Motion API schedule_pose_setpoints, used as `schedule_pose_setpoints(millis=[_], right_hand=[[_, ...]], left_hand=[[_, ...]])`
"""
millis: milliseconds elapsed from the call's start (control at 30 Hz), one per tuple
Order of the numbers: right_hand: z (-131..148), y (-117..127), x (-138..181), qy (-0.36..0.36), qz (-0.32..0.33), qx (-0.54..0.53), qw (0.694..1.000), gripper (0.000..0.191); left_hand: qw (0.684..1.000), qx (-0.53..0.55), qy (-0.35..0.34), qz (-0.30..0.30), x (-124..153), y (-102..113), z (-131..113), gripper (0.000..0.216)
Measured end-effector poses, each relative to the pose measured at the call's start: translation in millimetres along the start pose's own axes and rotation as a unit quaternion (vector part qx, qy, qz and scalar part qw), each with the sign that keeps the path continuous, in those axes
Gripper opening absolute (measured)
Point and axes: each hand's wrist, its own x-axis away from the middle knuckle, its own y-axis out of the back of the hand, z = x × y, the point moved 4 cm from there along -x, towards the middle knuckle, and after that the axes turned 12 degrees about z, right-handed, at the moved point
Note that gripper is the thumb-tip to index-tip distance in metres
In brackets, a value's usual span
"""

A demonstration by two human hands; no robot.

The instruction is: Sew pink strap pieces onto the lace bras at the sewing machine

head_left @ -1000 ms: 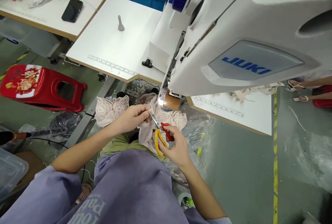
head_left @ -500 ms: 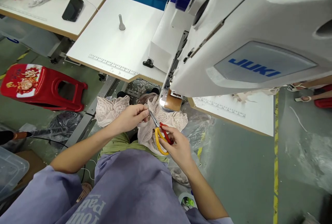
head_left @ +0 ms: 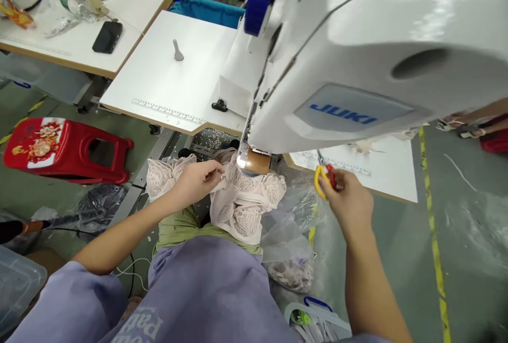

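Pale pink lace bras (head_left: 248, 195) lie in a chain over my lap, under the sewing machine's arm end (head_left: 254, 162). My left hand (head_left: 202, 179) is closed at the left edge of the lace, its fingertips pinching a bit of the bra. Another lace cup (head_left: 164, 176) rests to the left, partly behind that hand. Off to the right, my right hand (head_left: 349, 197) grips scissors (head_left: 325, 176) with one yellow and one red handle loop. Their blades point away from me, over the edge of the right-hand table; the tips are partly hidden by the machine head.
A large white JUKI sewing machine (head_left: 337, 110) fills the upper right. The left worktable (head_left: 190, 78) carries a printed ruler and a grey peg (head_left: 177, 51). A red stool (head_left: 71, 147) stands at left. Plastic bags (head_left: 289, 237) and a bin (head_left: 313, 322) are at lower right.
My right hand has carried the scissors away from my left hand, out to the right toward the right-hand table. The left hand has shifted slightly left. The head view has moved a little.
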Motion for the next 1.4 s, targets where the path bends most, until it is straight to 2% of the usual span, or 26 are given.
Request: schedule_pose_setpoints(millis=[100,167,233,300,333,400,467,500,600,667,767,833,933,1067,1167,1267,1400], right_hand=[[7,18,-30,0.073,-0.030,0.032,0.996,0.040],[25,20,-18,0.112,-0.065,-0.005,0.992,0.037],[53,9,13,0.163,-0.062,-0.103,0.979,0.033],[88,-21,51,0.252,0.086,-0.200,0.943,0.028],[105,-39,69,0.279,0.176,-0.199,0.923,0.031],[129,-63,95,0.304,0.227,-0.206,0.902,0.057],[144,-76,106,0.306,0.228,-0.268,0.885,0.076],[149,-79,107,0.299,0.223,-0.323,0.870,0.077],[152,-76,103,0.223,0.183,-0.493,0.821,0.056],[152,-68,98,0.141,0.137,-0.554,0.809,0.040],[156,-50,85,0.093,0.083,-0.577,0.808,0.027],[161,-38,71,0.104,0.067,-0.564,0.816,0.027],[162,-27,43,0.119,0.067,-0.507,0.851,0.026],[161,-23,8,0.153,0.082,-0.430,0.886,0.017],[162,-19,-10,0.193,0.052,-0.364,0.910,0.011],[167,-17,-19,0.254,0.050,-0.316,0.913,0.008],[170,-15,-27,0.268,0.050,-0.310,0.911,0.024]], left_hand=[[0.991,0.080,-0.009,0.111,-8,3,-4,0.029],[0.979,0.119,-0.014,0.167,-10,4,-6,0.030],[0.985,0.083,-0.015,0.151,-11,4,-8,0.026],[0.996,-0.031,-0.042,0.073,-9,0,-16,0.023],[0.992,-0.094,-0.073,0.032,-7,-5,-23,0.024],[0.971,-0.185,-0.152,-0.017,0,-20,-40,0.028],[0.953,-0.221,-0.208,-0.011,5,-36,-56,0.032],[0.948,-0.225,-0.224,-0.002,7,-43,-62,0.033],[0.962,-0.174,-0.212,-0.008,7,-50,-75,0.036],[0.983,-0.076,-0.165,-0.012,2,-50,-80,0.037],[0.992,0.077,-0.093,-0.024,-5,-48,-79,0.040],[0.990,0.100,-0.077,-0.055,-8,-45,-76,0.039],[0.988,-0.003,-0.102,-0.114,-9,-37,-70,0.025],[0.947,-0.181,-0.194,-0.183,-9,-30,-69,0.024],[0.924,-0.256,-0.195,-0.208,-12,-26,-71,0.027],[0.913,-0.292,-0.183,-0.218,-16,-20,-75,0.028],[0.910,-0.313,-0.173,-0.210,-19,-16,-78,0.027]])
